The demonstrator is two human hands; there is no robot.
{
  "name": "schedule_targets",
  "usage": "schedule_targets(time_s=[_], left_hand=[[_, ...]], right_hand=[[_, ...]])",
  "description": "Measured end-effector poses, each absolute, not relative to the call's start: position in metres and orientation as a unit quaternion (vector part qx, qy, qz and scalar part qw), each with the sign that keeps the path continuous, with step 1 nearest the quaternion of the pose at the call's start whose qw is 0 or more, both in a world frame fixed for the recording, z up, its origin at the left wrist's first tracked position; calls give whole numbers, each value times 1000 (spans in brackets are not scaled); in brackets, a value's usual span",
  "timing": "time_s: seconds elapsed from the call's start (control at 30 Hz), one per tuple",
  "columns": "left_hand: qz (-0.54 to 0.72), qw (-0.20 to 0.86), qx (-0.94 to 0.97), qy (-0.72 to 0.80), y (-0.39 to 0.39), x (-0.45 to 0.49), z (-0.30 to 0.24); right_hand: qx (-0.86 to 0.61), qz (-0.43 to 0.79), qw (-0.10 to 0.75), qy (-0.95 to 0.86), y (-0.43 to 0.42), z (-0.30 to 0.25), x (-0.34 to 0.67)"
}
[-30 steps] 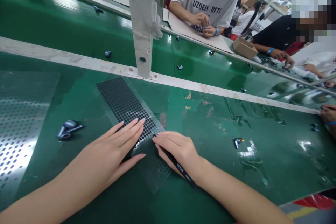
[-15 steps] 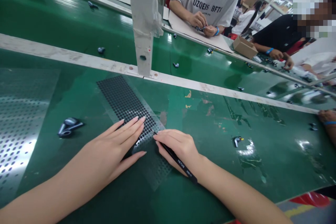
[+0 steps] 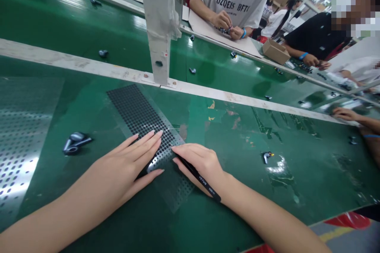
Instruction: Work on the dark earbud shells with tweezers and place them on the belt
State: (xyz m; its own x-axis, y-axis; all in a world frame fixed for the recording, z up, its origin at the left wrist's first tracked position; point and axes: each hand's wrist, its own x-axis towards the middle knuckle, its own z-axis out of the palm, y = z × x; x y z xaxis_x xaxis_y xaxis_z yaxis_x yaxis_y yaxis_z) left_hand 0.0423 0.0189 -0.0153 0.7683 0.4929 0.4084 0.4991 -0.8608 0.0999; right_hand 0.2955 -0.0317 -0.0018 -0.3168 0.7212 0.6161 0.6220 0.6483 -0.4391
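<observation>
A clear sheet of small black dots (image 3: 130, 108) lies slantwise on the green bench top. My left hand (image 3: 127, 162) rests on it with the fingers stretched out and the thumb apart. Black tweezers (image 3: 204, 184) marked VETUS are gripped in my right hand (image 3: 202, 162). Their tip is at the sheet's dots beside my left fingertips, mostly hidden by my right fingers. Whether a dot is between the tips I cannot make out. Left of my left hand lie several dark earbuds (image 3: 77, 142) in a small cluster.
A second dotted sheet (image 3: 20, 146) lies at the far left. A single earbud part with a yellow end (image 3: 267, 157) lies to the right. Behind a white rail (image 3: 118, 73) and post (image 3: 158, 27), a green belt (image 3: 127, 39) carries earbuds. Co-workers' hands (image 3: 228, 25) work across it.
My hands keep nearly the same pose on the sheet. Earbuds on the belt have shifted slightly left. At the right edge, another person's hand has reached further in towards the rail.
</observation>
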Motion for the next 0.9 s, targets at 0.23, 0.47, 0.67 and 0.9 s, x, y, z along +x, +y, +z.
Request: schedule_targets(time_s=[0.23, 0.47, 0.67, 0.9], left_hand=[[-225, -20, -936, -270, 20, 39, -18], [-227, -37, -933, -276, 20, 40, -19], [-228, -60, -928, -290, 19, 39, -17], [-266, -62, -845, -461, 123, -16, 24]], right_hand=[[-428, 71, 393, -811, -31, -1, 297], [-450, 195, 478, -729, -28, 8, 301], [-476, 506, 541, -474, -22, 5, 301], [-487, 561, 563, -362, -17, 4, 301]])
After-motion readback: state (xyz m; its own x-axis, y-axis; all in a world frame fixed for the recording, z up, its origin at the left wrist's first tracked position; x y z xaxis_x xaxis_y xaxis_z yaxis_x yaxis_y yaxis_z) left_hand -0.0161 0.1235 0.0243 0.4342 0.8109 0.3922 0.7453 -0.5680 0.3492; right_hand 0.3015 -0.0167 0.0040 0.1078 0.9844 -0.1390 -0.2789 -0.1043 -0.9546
